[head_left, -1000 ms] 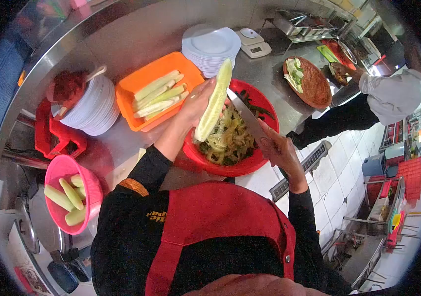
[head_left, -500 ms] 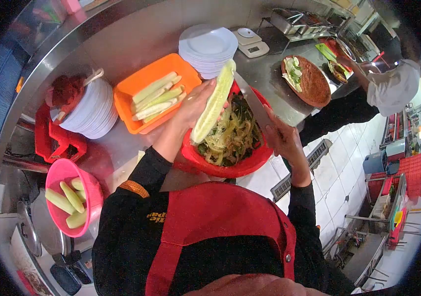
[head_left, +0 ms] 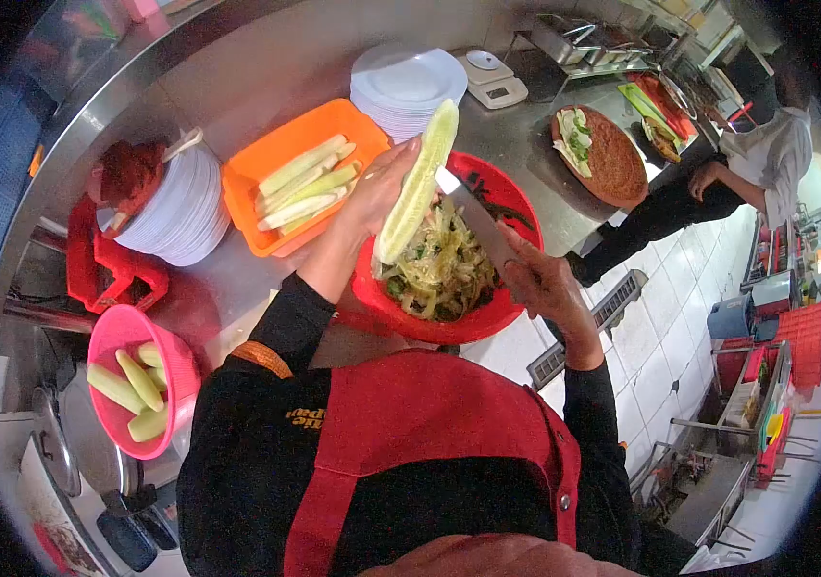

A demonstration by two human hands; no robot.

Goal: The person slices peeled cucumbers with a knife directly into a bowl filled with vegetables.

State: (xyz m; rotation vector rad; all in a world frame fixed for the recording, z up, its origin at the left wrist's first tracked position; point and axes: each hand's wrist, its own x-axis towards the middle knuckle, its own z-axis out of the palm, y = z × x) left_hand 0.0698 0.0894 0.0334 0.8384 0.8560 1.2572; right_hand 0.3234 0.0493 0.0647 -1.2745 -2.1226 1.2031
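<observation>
A long peeled cucumber half [head_left: 417, 188], cut face with its seeds showing, is gripped by my left hand [head_left: 386, 183] from the left side. My right hand [head_left: 537, 279] is wrapped round the handle of a knife [head_left: 478, 219]; the blade points up and left, its tip at the cucumber's cut face. Whether the tip presses in, I cannot tell. Below both hands is a red basin [head_left: 510, 313] with a heap of pale peelings and seedy scraps [head_left: 439, 274], some dark green among them. An orange basket [head_left: 237, 183] left of my left hand contains several pale cucumber pieces [head_left: 300, 178].
A pink basket [head_left: 180, 351] at lower left has several peeled cucumbers. Plate stacks [head_left: 409, 82] [head_left: 180, 216], a kitchen scale [head_left: 495, 82] and a brown stone mortar plate [head_left: 612, 159] stand on the steel counter. At right a person [head_left: 766, 159] in white and black stands nearby.
The knife has swung from beside the cucumber to its cut face, with my right hand slightly lower. The cucumber has shifted a little. The other person has drawn back from the counter.
</observation>
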